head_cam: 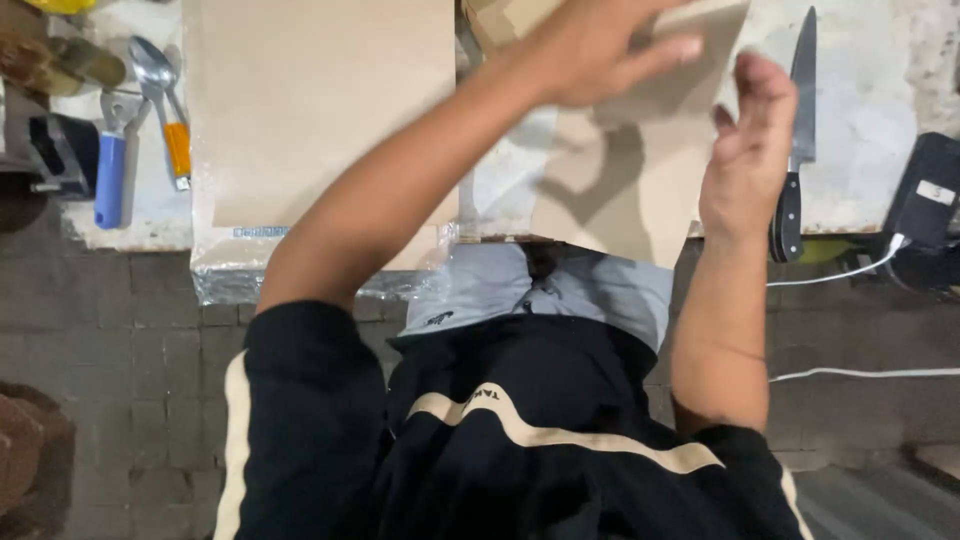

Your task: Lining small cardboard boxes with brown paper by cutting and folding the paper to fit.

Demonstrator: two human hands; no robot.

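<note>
Head view, plain tan paper sheet (620, 190), left hand (600, 45) flat on it, right hand (750, 150) grip apart.

My right hand (745, 150) has open tabletop only up to the knife (797, 150) lying just beside it; my left hand (600, 50) crosses above brown paper sheets (310, 100); spoon (160, 90) and wrench (112, 160) crowd the far left edge.

A stack of flat tan paper packages (320, 110) in clear plastic wrap is seen at the table's near edge, left of centre, with a small blue-printed label (260, 232) on its front. A single tan paper bag (630, 190) is laid beside it, overhanging the edge.
</note>
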